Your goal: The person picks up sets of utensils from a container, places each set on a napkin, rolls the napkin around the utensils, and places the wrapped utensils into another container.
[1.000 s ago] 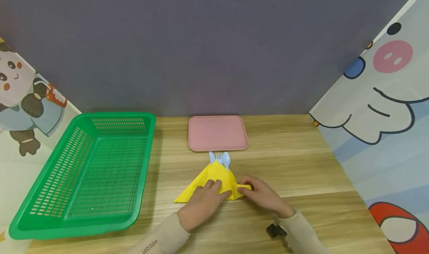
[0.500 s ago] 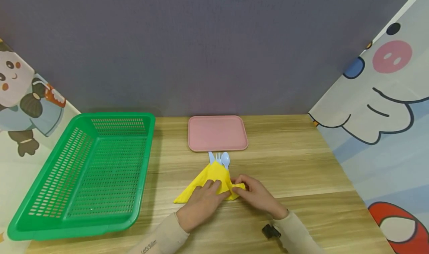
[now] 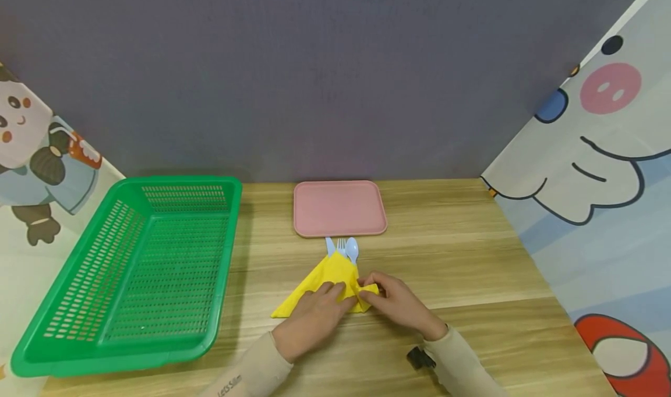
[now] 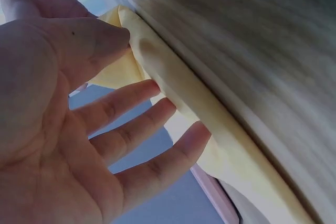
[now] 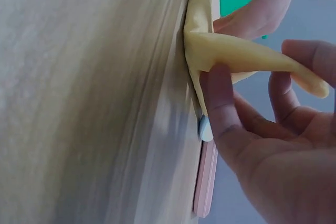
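A yellow cloth napkin [image 3: 339, 267] lies folded to a peak on the table. From under its top edge stick out the ends of a light blue knife [image 3: 329, 245], fork [image 3: 342, 246] and spoon [image 3: 352, 248]; their lower parts are hidden. My left hand [image 3: 313, 318] rests on the napkin with extended fingertips [image 4: 195, 135] pressing the cloth. At the right side, my right hand [image 3: 401, 305] pinches the napkin's right corner, folded inward. In the right wrist view this raised flap [image 5: 241, 53] stands up between thumb and fingers.
Behind the cutlery lies a pink tray [image 3: 339, 208]. A large green perforated basket [image 3: 224, 257] stands on the left. A grey panel [image 3: 314, 82] borders the wooden table [image 3: 451, 234] at the back, with cartoon-printed walls at both sides.
My right hand has moved left, bringing the napkin's right corner inward towards the left hand. The left hand stays in place on the cloth.
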A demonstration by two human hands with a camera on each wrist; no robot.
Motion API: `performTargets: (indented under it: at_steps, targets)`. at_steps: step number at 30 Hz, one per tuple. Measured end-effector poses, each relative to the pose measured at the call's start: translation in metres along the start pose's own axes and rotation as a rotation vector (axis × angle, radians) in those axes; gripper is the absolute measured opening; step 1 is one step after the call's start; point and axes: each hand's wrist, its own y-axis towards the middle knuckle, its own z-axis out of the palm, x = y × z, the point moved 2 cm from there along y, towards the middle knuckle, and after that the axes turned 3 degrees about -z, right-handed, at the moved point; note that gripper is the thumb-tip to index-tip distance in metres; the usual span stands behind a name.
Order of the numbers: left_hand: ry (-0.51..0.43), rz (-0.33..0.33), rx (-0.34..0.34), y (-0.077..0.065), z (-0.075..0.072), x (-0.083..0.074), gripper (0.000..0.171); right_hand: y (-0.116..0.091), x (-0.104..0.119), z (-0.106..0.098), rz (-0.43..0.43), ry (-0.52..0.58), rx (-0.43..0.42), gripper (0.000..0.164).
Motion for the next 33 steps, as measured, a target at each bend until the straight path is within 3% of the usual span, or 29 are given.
performTargets:
  at_steps: [4, 8, 13, 16, 22, 28, 33]
  targets:
    - [-0.022, -0.007, 0.028, 0.0, -0.001, 0.001, 0.044, 0.001, 0.002, 0.001, 0.007, 0.004, 0.011, 0.011]
    - [-0.021, 0.002, 0.021, 0.0, 0.0, 0.003, 0.043, 0.002, 0.003, 0.002, 0.053, 0.035, 0.009, 0.025]
    - [-0.037, 0.005, 0.016, -0.001, -0.001, 0.004, 0.045, 0.003, 0.001, 0.004, 0.149, 0.211, 0.021, 0.046]
    - [-0.053, 0.0, 0.031, -0.001, -0.001, 0.005, 0.044, 0.004, -0.001, 0.005, 0.154, 0.285, 0.048, 0.048]
    - [-0.07, -0.007, 0.015, -0.003, -0.003, 0.007, 0.03, 0.009, -0.002, 0.005, 0.037, 0.062, 0.06, 0.025]
    - [-0.094, 0.012, -0.002, -0.004, -0.003, 0.01, 0.028, 0.013, -0.001, 0.009, -0.077, -0.098, 0.04, 0.02]
    - [-0.227, 0.052, -0.021, -0.004, -0.002, 0.018, 0.013, 0.017, 0.001, 0.014, -0.157, -0.176, 0.025, 0.015]
